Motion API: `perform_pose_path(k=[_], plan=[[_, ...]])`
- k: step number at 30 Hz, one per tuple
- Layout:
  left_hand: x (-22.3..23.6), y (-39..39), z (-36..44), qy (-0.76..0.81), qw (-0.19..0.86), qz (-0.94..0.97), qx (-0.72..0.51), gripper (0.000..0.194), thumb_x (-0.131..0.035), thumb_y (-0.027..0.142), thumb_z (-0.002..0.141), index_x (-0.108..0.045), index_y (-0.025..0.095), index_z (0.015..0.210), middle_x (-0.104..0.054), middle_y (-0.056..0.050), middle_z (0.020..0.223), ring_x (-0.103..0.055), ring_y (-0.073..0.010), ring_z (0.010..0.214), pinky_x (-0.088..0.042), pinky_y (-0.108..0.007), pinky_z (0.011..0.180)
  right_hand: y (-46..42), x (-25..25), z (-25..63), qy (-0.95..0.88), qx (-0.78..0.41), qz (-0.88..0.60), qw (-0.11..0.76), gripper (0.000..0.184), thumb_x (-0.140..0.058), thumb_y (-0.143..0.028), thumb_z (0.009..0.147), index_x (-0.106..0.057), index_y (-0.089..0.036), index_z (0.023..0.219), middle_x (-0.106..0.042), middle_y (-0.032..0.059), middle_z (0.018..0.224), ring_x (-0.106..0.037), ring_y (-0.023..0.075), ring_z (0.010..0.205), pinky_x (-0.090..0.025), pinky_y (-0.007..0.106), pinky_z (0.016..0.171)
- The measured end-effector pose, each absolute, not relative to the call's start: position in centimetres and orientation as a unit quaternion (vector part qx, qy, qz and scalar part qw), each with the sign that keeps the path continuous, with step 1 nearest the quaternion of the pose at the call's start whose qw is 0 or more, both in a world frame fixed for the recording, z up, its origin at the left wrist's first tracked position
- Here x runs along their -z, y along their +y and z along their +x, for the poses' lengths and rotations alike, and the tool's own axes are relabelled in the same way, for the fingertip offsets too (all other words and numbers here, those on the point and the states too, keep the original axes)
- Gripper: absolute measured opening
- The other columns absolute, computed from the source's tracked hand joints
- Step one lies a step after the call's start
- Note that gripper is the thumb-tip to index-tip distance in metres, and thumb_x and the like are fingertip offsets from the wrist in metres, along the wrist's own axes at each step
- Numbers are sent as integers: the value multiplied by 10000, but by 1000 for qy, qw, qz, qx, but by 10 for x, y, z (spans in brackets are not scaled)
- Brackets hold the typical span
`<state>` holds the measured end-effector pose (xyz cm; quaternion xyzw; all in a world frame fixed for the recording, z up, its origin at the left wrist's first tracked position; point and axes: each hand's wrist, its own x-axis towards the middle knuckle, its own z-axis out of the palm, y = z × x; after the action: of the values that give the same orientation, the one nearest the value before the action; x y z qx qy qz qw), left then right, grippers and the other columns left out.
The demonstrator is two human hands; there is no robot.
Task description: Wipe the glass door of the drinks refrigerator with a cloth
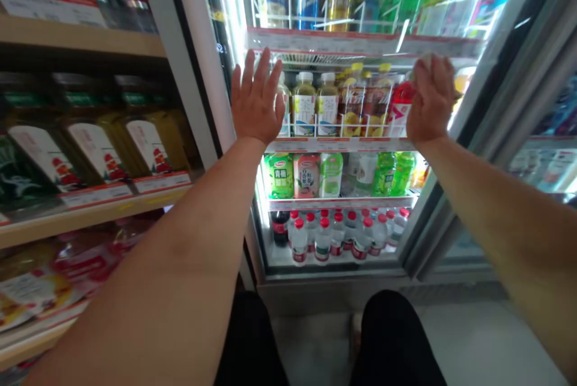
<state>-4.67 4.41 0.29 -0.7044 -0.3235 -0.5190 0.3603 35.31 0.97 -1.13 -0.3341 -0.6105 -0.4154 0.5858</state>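
Watching from afar, I see the left hand (pixel 256 103) left of centre in the frame, fingers spread wide, gripping nothing that shows, beside the tea bottles (pixel 327 103) at mid-frame. The right hand (pixel 431 97), right of centre, has its fingers bent close together; I cannot tell whether it holds anything. Just left of it, the red bottle (pixel 400 100) stands on the middle shelf (pixel 338 145). I judge that a careless sideways sweep could topple the closely packed bottles. Pale streaks (pixel 402 35) at upper right leave me unsure whether glass intervenes; misjudging that might bump the knuckles.
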Motion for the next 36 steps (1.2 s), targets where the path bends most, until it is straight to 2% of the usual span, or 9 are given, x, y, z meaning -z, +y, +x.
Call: perform_pose_path(k=[4,7,9,11,16,21,27,32,36], plan=[[-5,42,-46,-333,326,-719,515,667,-359,548,1009,-329,340,1642,-49,217,1676,231,-72,1535,229,-266,1302,19,42,391,-532,390,-369,655,549,-306,-379,1058,-544,-331,1551,-444,32,1619,-372,352,1526,-271,634,1251],[-5,41,-44,-341,317,-725,509,694,-383,567,1000,-326,310,1642,-56,198,1686,279,-65,1516,268,-269,1281,18,54,404,-522,377,-386,661,564,-353,-392,1035,-507,-354,1577,-413,4,1639,-333,350,1544,-234,584,1271],[-5,42,-44,-336,326,-720,512,667,-361,539,1022,-334,300,1644,-51,188,1692,220,-75,1550,239,-277,1303,15,46,403,-542,384,-385,641,570,-322,-387,1053,-437,-384,1612,-350,-51,1669,-277,318,1575,-203,548,1287],[-4,46,-45,-320,339,-715,521,636,-343,500,1038,-341,303,1643,-38,197,1689,152,-90,1579,208,-296,1323,12,30,391,-576,406,-370,606,568,-270,-367,1079,-384,-385,1635,-302,-67,1690,-230,284,1597,-191,537,1297],[-4,49,-47,-303,326,-725,526,628,-424,447,1018,-341,362,1635,-27,222,1672,97,-108,1595,200,-321,1327,-4,12,315,-674,428,-340,498,557,-253,-306,1090,-468,-237,1600,-409,58,1646,-253,295,1597,-270,581,1303],[-2,37,-46,-281,293,-731,549,627,-473,418,1006,-368,420,1624,-141,210,1682,24,-146,1609,85,-441,1376,-11,8,240,-786,396,-295,372,543,-317,-262,1067,-457,-332,1587,-467,-6,1606,-299,269,1584,-294,570,1307],[-1,37,-43,-314,330,-709,539,624,-431,349,1013,-369,371,1634,-123,186,1695,-3,-143,1612,66,-438,1383,-3,-47,191,-725,413,-355,421,575,-332,-192,1035,-484,-282,1583,-379,-52,1663,-258,255,1600,-272,495,1336],[-1,36,-41,-317,333,-712,531,640,-445,343,998,-361,369,1632,-112,195,1698,25,-126,1612,70,-432,1381,-2,-59,155,-715,430,-387,392,566,-306,-254,1078,-407,-386,1620,-313,-114,1682,-191,225,1621,-267,489,1350],[-1,35,-41,-329,336,-704,532,616,-397,368,1017,-347,391,1630,-99,237,1688,70,-82,1601,100,-378,1375,0,-67,137,-751,425,-345,369,551,-355,-153,1054,-515,-268,1568,-393,-91,1648,-281,237,1592,-292,467,1340]])
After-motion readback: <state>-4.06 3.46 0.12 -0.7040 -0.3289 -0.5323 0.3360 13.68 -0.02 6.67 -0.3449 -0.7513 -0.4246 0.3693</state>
